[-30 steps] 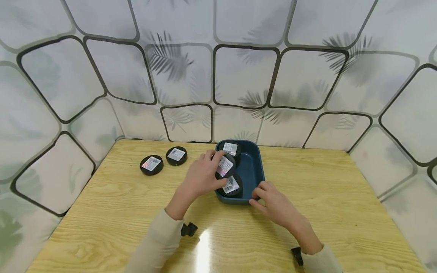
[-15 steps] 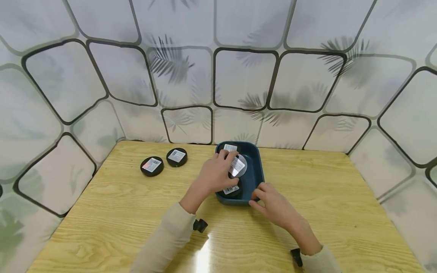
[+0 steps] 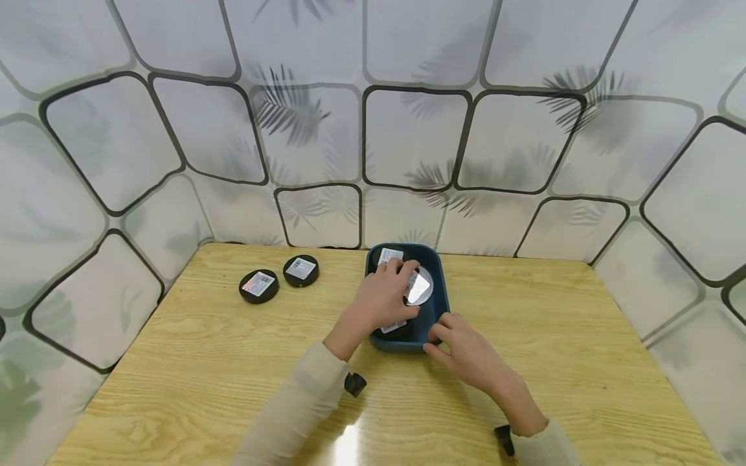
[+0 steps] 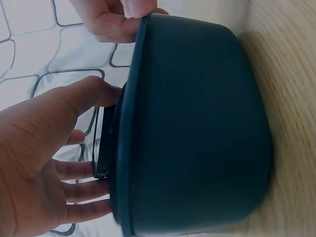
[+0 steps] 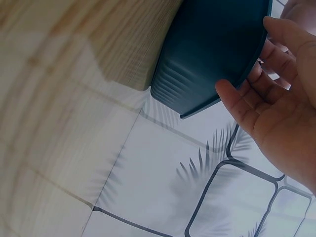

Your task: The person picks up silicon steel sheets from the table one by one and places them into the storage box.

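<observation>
My left hand (image 3: 380, 299) grips a flat round black case (image 3: 419, 286) with a pale label and glossy top, over the blue rectangular bin (image 3: 430, 318). In the left wrist view, the thumb and fingers span the case (image 4: 104, 143) at rim level. Inside the bin, along its left side, one labelled black case (image 3: 390, 254) lies at the far end and another (image 3: 394, 327) at the near end, both partly hidden by my left hand. My right hand (image 3: 471, 355) pinches the bin's rim at the near right corner; the right wrist view shows its thumb and fingers on that rim (image 5: 264, 47).
Two more black cases, one nearer (image 3: 259, 286) and one farther (image 3: 300, 270), lie label up on the wooden table (image 3: 192, 362) left of the bin. A patterned wall covering (image 3: 416, 139) stands behind the table's back edge.
The left hand has moved right with the case, from the bin's left side toward its middle. The case's top now catches a bright reflection. The right hand stays at the bin's corner.
</observation>
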`<state>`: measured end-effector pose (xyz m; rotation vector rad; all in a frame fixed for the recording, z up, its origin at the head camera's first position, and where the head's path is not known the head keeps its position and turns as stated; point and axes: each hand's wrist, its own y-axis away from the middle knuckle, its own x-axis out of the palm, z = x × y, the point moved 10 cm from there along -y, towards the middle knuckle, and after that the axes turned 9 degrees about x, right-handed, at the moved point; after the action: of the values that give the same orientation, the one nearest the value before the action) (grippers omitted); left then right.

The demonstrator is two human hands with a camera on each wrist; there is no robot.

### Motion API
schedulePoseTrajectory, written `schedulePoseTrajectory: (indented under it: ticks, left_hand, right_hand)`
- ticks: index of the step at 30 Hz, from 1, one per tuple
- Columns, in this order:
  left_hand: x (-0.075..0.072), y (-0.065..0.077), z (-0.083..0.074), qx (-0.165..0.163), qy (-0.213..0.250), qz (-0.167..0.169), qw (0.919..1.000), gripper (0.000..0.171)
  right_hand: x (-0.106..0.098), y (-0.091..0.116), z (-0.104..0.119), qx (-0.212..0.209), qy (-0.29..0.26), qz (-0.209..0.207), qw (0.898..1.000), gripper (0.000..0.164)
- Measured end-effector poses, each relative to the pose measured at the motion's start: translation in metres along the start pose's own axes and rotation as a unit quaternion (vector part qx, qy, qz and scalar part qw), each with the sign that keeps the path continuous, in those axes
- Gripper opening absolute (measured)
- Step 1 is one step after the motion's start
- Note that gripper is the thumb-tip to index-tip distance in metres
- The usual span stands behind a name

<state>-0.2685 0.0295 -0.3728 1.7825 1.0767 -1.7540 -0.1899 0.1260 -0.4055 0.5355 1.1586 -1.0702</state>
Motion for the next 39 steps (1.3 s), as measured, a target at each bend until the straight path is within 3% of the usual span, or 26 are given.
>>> schedulePoseTrajectory:
  ticks: [10, 23, 31, 39]
  left_hand:
    - [0.014, -0.014, -0.004, -0.008, 0.001, 0.016, 0.9998, 0.075]
    - [0.032, -0.021, -0.001, -0.057, -0.016, 0.019, 0.9981, 0.077]
    - [0.040, -0.030, -0.006, -0.055, -0.029, 0.064, 0.9960, 0.074]
    - [0.051, -0.036, -0.011, -0.050, -0.040, 0.131, 0.9893, 0.075]
  right_hand:
    - [0.002, 0.001, -0.002, 0.008, -0.001, 0.005, 1.000, 0.007]
    - [0.000, -0.001, 0.001, -0.007, 0.003, -0.007, 1.000, 0.010]
    - [0.000, -0.001, -0.001, 0.001, 0.001, -0.003, 1.000, 0.009]
    - [0.000, -0.001, -0.001, -0.001, 0.002, -0.004, 1.000, 0.009]
